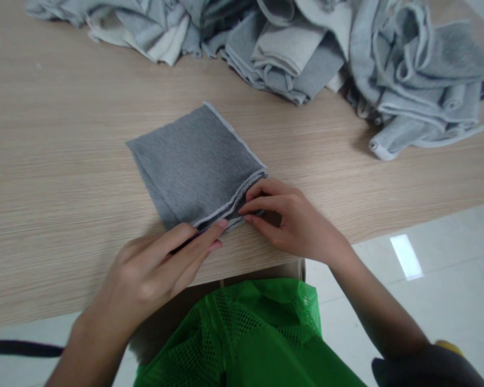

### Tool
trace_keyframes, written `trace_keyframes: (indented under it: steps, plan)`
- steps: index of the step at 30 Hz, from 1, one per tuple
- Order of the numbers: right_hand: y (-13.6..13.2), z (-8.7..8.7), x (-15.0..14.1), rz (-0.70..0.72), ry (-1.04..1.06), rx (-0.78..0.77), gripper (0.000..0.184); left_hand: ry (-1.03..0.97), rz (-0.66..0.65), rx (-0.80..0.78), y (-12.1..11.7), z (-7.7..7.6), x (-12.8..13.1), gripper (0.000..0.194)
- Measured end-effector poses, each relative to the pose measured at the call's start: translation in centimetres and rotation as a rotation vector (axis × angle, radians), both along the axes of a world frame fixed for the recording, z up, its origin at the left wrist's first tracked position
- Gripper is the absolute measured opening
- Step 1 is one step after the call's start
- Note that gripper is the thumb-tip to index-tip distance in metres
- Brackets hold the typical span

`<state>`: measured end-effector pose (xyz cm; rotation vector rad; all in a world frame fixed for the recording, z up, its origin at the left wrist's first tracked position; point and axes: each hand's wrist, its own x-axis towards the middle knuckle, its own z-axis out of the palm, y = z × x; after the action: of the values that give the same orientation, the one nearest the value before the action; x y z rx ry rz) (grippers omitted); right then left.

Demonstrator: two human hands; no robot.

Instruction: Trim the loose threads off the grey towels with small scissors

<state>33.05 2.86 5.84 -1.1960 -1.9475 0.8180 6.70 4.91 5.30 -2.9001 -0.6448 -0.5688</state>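
A folded grey cloth point(193, 161) with pale overlocked edges lies at an angle near the front of the table. My left hand point(153, 269) grips its near edge, the fingers closed over the layers. A thin dark purple strip shows between those fingers, too little of it to name. At the right end of the same edge, my right hand point(282, 215) has thumb and fingertips pinched on the layers. Between the two hands the stitched edges stand slightly apart, one above the other.
Crumpled and folded grey and off-white cloths point(282, 48) lie along the far side of the wooden table point(56, 188). Another grey heap point(427, 80) sits at the far right. Below the front edge are a green mesh garment point(258, 333) and a pale tiled floor point(460, 279).
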Motion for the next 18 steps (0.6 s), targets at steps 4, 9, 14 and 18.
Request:
trace_keyframes:
  steps: [4, 9, 14, 18]
  plan:
    - [0.0, 0.1, 0.0, 0.002, 0.001, 0.002, 0.022, -0.174, 0.157, -0.084, -0.9, -0.4, -0.9, 0.048]
    - [-0.1, 0.0, 0.0, -0.006, 0.003, -0.013, 0.022, -0.178, 0.172, -0.101, -1.3, -0.4, -1.2, 0.047]
    - [-0.1, -0.1, -0.1, -0.012, -0.002, 0.009, 0.021, -0.041, 0.031, 0.005, -0.9, 0.0, -0.4, 0.055]
    - [-0.1, 0.0, -0.1, -0.010, 0.008, 0.006, 0.020, -0.042, 0.038, -0.010, -0.5, -0.1, 0.1, 0.052]
